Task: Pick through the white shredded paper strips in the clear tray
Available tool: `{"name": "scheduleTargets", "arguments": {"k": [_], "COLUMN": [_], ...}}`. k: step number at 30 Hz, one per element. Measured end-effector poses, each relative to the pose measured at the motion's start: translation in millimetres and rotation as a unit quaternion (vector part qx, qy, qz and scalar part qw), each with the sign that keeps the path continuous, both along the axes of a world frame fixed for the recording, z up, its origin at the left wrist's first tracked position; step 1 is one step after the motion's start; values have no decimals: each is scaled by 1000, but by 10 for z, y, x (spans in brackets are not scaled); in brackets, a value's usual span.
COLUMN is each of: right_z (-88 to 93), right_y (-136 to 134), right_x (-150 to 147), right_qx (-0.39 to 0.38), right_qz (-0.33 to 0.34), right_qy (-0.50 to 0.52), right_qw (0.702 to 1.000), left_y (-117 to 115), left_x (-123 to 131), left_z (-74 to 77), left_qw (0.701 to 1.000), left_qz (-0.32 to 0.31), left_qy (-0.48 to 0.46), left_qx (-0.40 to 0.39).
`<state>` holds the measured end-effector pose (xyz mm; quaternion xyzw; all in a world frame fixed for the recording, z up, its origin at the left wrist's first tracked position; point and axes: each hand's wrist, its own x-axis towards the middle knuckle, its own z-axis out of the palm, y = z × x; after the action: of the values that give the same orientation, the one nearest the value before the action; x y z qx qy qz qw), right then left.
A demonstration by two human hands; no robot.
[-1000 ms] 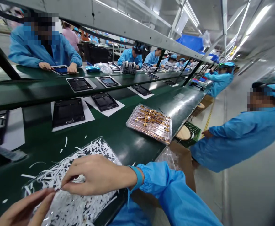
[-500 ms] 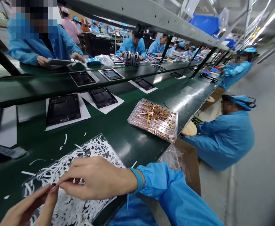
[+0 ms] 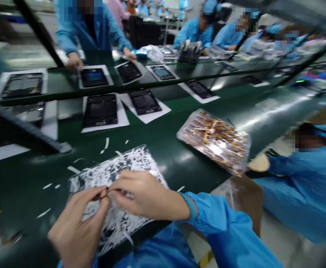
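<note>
My left hand (image 3: 77, 230) and my right hand (image 3: 147, 195) meet fingertip to fingertip over a clear tray (image 3: 76, 178) heaped with white paper strips (image 3: 118, 167). Both pinch one small brownish part (image 3: 105, 193) between them; the motion blur hides what it is. The tray lies at the near edge of the green belt (image 3: 179, 156). To the right rests a second clear tray of gold-coloured flex parts (image 3: 214, 139), apart from both hands.
Black tablet shells on white sheets (image 3: 100, 111) lie in rows across the belt. Workers in blue coats sit on the far side and at my right (image 3: 310, 178). A dark frame bar (image 3: 20, 130) crosses at left. A cardboard box (image 3: 246, 197) stands below the belt edge.
The view has swung left and down, so everything shifted right in frame. My left hand rose and closed in on my right hand's fingertips; both now pinch the small part.
</note>
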<state>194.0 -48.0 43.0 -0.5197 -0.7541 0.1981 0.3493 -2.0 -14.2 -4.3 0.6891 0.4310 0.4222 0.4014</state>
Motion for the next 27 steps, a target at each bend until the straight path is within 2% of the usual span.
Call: {"name": "scheduleTargets", "arguments": {"k": [1,2,5,10,13,16,19,22,27], "right_z": [-3,-15,-90,-188,-156,-109,-97,-93,-97], "right_y": [-7,-10,14,39,43,80,123,126,146], "right_x": [-7,-13,-32,-52,9,110,156,118,98], "right_qx": [-6,-21,-55,-67,-75,-110,-166,-187,-179], "right_qz": [-8,-15,-13,-3,-9,-31,-29,-13,-13], "right_qy": [26,46,84,91,85,86,85,99,164], "right_qw": [1000,999,995,994,994,990,982,977,970], "left_y": [-24,-34,-11,24,44,84,116,122,96], "left_x": [51,94,159,161,148,111,80,79,70], "left_z": [74,129,174,123,100,90,138,215,194], "left_qw": [995,988,976,974,976,982,990,990,991], "left_qz": [29,29,34,42,23,11,-34,-68,-18], "left_qy": [49,80,122,147,155,164,133,116,119], "left_qx": [79,128,177,167,150,94,30,41,66]}}
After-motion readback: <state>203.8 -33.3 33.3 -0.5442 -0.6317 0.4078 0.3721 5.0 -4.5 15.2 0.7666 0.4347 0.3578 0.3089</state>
